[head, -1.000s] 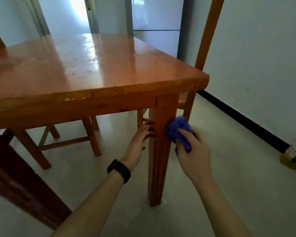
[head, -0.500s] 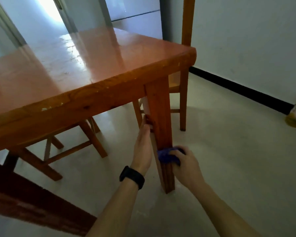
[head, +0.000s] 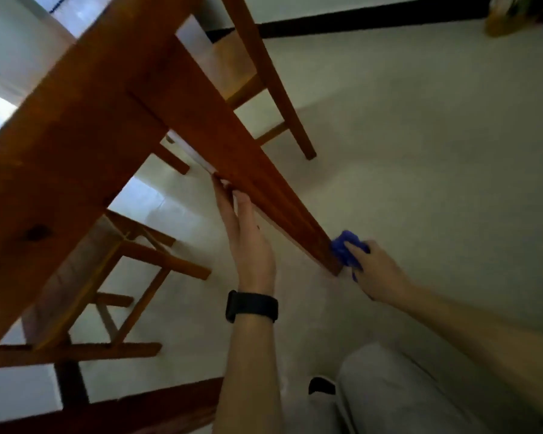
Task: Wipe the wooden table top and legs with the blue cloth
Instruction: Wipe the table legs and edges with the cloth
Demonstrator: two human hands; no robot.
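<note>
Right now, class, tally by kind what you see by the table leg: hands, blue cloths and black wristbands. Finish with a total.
hands: 2 (left hand, right hand)
blue cloth: 1
black wristband: 1
total: 4

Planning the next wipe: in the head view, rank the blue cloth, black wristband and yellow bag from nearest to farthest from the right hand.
1. Blue cloth, gripped in the right hand.
2. Black wristband, on the left wrist.
3. Yellow bag, against the far wall.
</note>
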